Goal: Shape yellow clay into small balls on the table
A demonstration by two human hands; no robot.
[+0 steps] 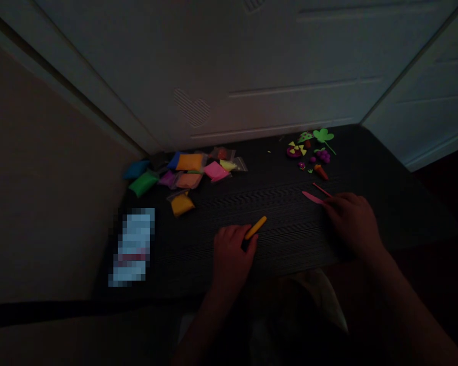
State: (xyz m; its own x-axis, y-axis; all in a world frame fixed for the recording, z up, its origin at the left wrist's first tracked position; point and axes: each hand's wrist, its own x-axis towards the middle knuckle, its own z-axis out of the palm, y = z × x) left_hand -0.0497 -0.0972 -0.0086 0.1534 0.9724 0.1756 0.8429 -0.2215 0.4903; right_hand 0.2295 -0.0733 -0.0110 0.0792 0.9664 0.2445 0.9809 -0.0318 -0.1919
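Note:
My left hand (232,254) is closed near the front of the dark table, with a short yellow clay roll (256,227) at its thumb and forefinger. The roll's far end sticks out, pointing up and to the right. On the right, my right hand (351,218) has its fingers closed on the handle end of a pink plastic clay knife (313,197), whose blade points left. A second thin pink modelling tool (322,189) lies just behind the knife, its near end hidden by my fingers.
Bags of coloured clay, including an orange bag (190,162) and a green one (143,184), lie at the back left. A lit, blurred-out screen (133,246) is at left. Small clay pieces, among them purple grapes (323,156) and a carrot shape (321,172), sit back right.

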